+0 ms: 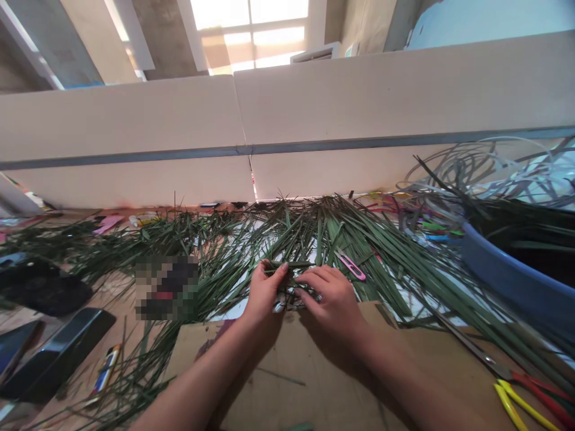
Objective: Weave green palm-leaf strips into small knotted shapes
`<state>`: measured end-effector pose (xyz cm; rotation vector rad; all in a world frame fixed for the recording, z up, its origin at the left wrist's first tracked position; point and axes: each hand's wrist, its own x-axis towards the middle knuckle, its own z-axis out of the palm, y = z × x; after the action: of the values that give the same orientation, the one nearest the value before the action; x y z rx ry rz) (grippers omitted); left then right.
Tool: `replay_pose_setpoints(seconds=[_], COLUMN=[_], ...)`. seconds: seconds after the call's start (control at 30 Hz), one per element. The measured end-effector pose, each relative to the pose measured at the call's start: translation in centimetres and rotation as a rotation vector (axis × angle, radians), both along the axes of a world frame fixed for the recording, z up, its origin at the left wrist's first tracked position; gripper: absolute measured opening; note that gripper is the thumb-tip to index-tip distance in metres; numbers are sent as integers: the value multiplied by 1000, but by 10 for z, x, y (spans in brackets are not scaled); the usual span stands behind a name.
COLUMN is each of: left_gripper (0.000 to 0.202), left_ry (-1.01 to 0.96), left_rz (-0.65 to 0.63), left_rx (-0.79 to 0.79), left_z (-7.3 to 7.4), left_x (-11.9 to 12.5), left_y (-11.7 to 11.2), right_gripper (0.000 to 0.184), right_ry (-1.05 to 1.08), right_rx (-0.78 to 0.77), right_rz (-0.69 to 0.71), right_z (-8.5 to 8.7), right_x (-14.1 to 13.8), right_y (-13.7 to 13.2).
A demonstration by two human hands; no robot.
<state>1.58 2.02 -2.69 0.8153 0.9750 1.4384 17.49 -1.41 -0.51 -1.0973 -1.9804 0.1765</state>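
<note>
Both of my hands meet at the middle of the desk over a small woven piece of green leaf strips (pixel 290 281). My left hand (pixel 263 293) pinches a strip of it between thumb and fingers. My right hand (pixel 330 296) is curled, its fingertips pressed on the same piece. A big heap of long green leaf strips (pixel 323 233) spreads across the desk behind them. My forearms lie over a sheet of brown cardboard (pixel 314 377).
A pink clip (pixel 353 266) lies in the strips just right of my right hand. Blue basin (pixel 507 272) at the right, with grey strips above it. Red and yellow handled scissors (pixel 525 389) at front right. Black phones (pixel 58 353) and a glue stick (pixel 105 371) at front left.
</note>
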Motion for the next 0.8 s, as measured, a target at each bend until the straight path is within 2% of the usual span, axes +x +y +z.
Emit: replay_pose_setpoints(seconds=[0.1, 0.2, 0.3, 0.43, 0.63, 0.8], left_gripper=[46, 42, 37, 38, 43, 48], left_ry=[27, 66, 87, 55, -31, -92], left_rz=[-19, -7, 18, 28, 14, -37], left_rx=[-14, 0, 33, 34, 5, -33], left_z=[0, 0, -1, -2, -5, -4], left_x=[0, 0, 2, 5, 7, 10], left_y=[-2, -3, -5, -7, -7, -8], right_gripper=[13, 23, 24, 28, 42, 40], right_ry=[134, 321, 468, 700, 1021, 1176], right_rx=[-121, -280, -421, -596, -881, -910], right_rz=[104, 80, 41, 97, 191, 204], right_z=[-1, -5, -12, -18, -15, -13], right_x=[-1, 0, 0, -4, -11, -15], right_y=[1, 6, 12, 15, 11, 9])
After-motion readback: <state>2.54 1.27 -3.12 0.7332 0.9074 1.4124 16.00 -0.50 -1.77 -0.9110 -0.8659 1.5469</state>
